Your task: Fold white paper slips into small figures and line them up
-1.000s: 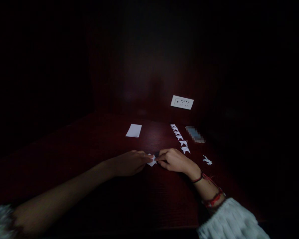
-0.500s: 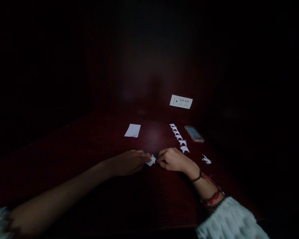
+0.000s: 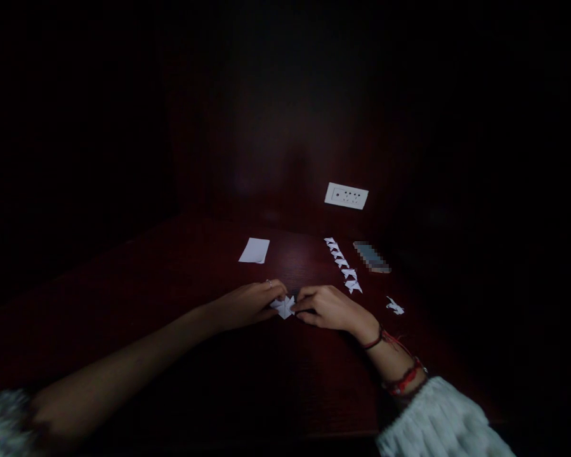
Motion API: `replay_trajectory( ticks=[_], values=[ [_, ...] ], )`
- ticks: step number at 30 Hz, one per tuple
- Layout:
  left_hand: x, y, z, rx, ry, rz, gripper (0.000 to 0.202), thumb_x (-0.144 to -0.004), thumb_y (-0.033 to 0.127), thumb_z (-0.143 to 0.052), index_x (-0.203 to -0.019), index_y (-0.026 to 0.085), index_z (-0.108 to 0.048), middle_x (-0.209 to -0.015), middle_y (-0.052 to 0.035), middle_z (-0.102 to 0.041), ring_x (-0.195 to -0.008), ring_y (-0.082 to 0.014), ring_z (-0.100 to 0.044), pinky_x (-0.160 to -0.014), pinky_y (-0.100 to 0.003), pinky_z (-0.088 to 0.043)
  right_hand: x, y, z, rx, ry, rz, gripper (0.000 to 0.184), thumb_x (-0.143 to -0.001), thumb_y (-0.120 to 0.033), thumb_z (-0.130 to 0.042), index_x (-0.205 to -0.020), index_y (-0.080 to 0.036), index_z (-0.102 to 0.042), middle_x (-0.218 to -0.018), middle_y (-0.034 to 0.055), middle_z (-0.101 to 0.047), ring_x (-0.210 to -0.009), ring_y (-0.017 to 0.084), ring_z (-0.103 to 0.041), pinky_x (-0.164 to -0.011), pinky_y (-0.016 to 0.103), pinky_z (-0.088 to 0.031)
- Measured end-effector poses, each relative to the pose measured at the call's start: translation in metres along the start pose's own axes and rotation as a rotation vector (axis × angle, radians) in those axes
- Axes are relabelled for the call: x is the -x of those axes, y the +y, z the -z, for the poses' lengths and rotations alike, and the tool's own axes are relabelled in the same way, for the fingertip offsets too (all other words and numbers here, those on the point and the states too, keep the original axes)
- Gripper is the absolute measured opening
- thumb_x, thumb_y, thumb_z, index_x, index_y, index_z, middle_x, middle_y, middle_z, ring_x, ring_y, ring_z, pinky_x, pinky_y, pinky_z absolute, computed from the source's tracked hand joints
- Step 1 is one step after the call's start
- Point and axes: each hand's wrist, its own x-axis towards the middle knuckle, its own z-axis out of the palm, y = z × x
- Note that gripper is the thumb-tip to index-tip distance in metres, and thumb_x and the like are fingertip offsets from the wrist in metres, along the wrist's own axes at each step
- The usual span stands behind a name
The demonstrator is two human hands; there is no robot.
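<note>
A small piece of folded white paper (image 3: 284,308) with pointed corners lies low over the dark red table (image 3: 200,266), between my two hands. My left hand (image 3: 250,304), with a ring on one finger, is closed on its left side, thumb below and fingers above. On the right side, the fingertips of my right hand (image 3: 326,306) pinch the paper's edge. Red and dark bands circle my right wrist. Beyond my right hand runs a slanting row of several folded white paper shapes (image 3: 341,262).
A stack of white paper sheets (image 3: 254,251) lies beyond my left hand. To the right are a phone (image 3: 372,257) with a blurred-out screen and some crumpled white paper scraps (image 3: 394,306). A white wall socket (image 3: 346,196) is on the dark panel behind.
My left fingers have shifted off the top of the paper to its left edge, uncovering more of it. My right fingertips now touch the paper's right side.
</note>
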Motion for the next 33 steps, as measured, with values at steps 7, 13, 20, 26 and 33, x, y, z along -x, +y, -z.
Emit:
replay_trajectory(
  ticks=[7,13,20,26,33],
  values=[
    [0.0,-0.005,0.002,-0.016,-0.053,-0.048,0.018,-0.079,0.019,-0.041,-0.095,0.019,-0.048,-0.096,-0.0015,-0.048,-0.081,-0.0125,-0.049,-0.071,-0.022,-0.036,-0.001,0.001,-0.002,-0.04,-0.016,0.014,0.026,-0.077,-0.023,-0.043,-0.1,-0.023,-0.055,-0.091,0.0012,-0.053,-0.079,0.01,-0.05,-0.067,0.021,-0.036],
    [0.001,-0.006,0.003,-0.019,-0.031,-0.023,0.017,-0.08,0.019,-0.038,-0.094,0.019,-0.047,-0.086,-0.0015,-0.051,-0.075,-0.0122,-0.05,-0.068,-0.022,-0.038,0.0,-0.001,0.001,-0.08,0.052,-0.031,0.034,-0.076,-0.025,-0.046,-0.11,-0.024,-0.048,-0.092,0.0022,-0.053,-0.081,0.011,-0.05,-0.071,0.022,-0.037],
    [-0.004,-0.003,-0.001,0.266,0.155,0.109,0.018,-0.08,0.022,-0.037,-0.096,0.018,-0.044,-0.086,-0.0007,-0.053,-0.076,-0.0107,-0.052,-0.069,-0.023,-0.039,-0.004,-0.004,0.001,-0.229,0.253,-0.11,0.026,-0.075,-0.026,-0.047,-0.098,-0.018,-0.055,-0.085,0.0032,-0.055,-0.077,0.011,-0.049,-0.069,0.022,-0.036],
    [-0.007,-0.006,-0.003,0.449,0.201,0.262,0.036,-0.083,0.031,-0.033,-0.116,0.02,-0.027,-0.095,-0.0032,-0.051,-0.069,-0.0095,-0.054,-0.063,-0.022,-0.042,-0.012,0.005,-0.014,-0.626,0.339,-0.38,0.026,-0.07,-0.026,-0.052,-0.094,-0.017,-0.053,-0.064,-0.0024,-0.054,-0.055,0.007,-0.048,-0.054,0.018,-0.037],
    [-0.002,-0.003,-0.005,-0.02,0.091,0.035,0.025,-0.079,0.028,-0.042,-0.103,0.023,-0.047,-0.102,-0.0019,-0.048,-0.089,-0.015,-0.047,-0.077,-0.027,-0.035,-0.009,0.012,-0.025,-0.605,0.169,-0.593,0.036,-0.067,-0.027,-0.056,-0.101,-0.018,-0.05,-0.052,-0.0043,-0.053,-0.045,0.007,-0.048,-0.049,0.018,-0.037]
  ],
)
